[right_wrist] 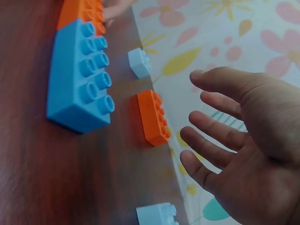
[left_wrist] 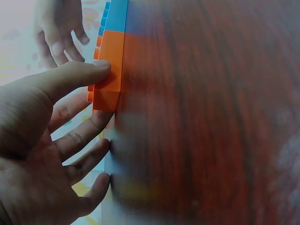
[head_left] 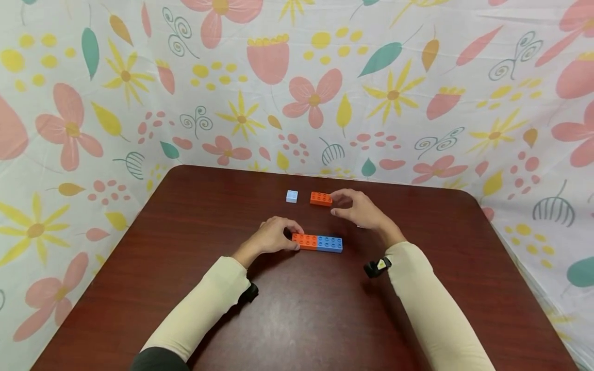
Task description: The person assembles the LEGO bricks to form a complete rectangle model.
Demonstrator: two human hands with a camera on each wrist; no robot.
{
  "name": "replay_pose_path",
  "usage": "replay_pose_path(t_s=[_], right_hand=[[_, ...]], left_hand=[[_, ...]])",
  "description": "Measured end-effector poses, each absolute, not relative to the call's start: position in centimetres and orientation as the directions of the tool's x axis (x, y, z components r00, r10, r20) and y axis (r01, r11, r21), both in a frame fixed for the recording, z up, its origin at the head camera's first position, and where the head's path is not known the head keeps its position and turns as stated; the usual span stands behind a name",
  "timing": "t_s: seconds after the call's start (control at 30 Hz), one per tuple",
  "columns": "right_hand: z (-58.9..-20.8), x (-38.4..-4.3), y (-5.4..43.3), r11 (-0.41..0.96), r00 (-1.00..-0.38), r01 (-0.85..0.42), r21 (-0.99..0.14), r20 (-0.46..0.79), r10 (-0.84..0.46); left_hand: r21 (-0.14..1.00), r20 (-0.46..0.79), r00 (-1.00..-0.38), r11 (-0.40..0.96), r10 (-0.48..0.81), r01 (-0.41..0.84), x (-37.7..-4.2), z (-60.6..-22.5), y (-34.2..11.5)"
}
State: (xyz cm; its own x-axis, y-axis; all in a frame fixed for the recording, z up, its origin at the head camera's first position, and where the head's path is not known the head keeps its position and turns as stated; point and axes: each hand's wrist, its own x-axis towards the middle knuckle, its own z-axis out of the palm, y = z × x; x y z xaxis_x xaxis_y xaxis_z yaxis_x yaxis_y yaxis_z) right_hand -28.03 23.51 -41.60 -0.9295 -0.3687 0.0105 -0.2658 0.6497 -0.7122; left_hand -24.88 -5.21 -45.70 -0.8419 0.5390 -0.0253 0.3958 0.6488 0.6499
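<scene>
An orange toy building brick (head_left: pixel 304 241) and a blue building brick (head_left: pixel 330 244) lie end to end on the table, studs up. My left hand (head_left: pixel 274 236) pinches the orange one at its left end, thumb on the near side, as the left wrist view shows. Farther back lies a second orange brick (head_left: pixel 320 199). My right hand (head_left: pixel 362 210) is just right of it, fingers spread and relaxed. In the right wrist view a gap separates that hand from the second orange brick (right_wrist: pixel 152 118), and its palm holds nothing.
A small light blue brick (head_left: pixel 292 196) sits left of the back orange brick. Another light blue brick (right_wrist: pixel 157 214) shows at the bottom of the right wrist view; the right hand mostly hides it from the head. Behind the dark wooden table (head_left: pixel 287 319) hangs a flowered cloth (head_left: pixel 352 149).
</scene>
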Motion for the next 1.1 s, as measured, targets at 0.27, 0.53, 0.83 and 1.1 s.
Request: replay_pose_path(t_s=[0.27, 0.53, 0.83, 1.1], right_hand=[[-42.4, -31.0, 22.6, 0.605, -0.948, -0.147, -0.783, -0.062, -0.311], [-44.1, -32.6, 21.8, 0.592, -0.967, -0.029, -0.805, -0.128, -0.222], [-45.3, -33.2, 21.2, 0.673, -0.970, -0.034, -0.739, -0.138, -0.199], [-46.0, -33.7, 20.9, 0.722, -0.977, -0.081, -0.687, -0.087, -0.193]], left_hand=[[0.658, -0.024, -0.841, 0.642, 0.541, 0.394, -25.0, -45.5, -5.2], [0.655, -0.028, -0.837, 0.642, 0.547, 0.398, -25.0, -45.6, -5.1], [0.649, -0.027, -0.840, 0.648, 0.542, 0.398, -25.1, -45.8, -5.1], [0.648, -0.035, -0.842, 0.654, 0.538, 0.391, -25.0, -45.6, -5.1]])
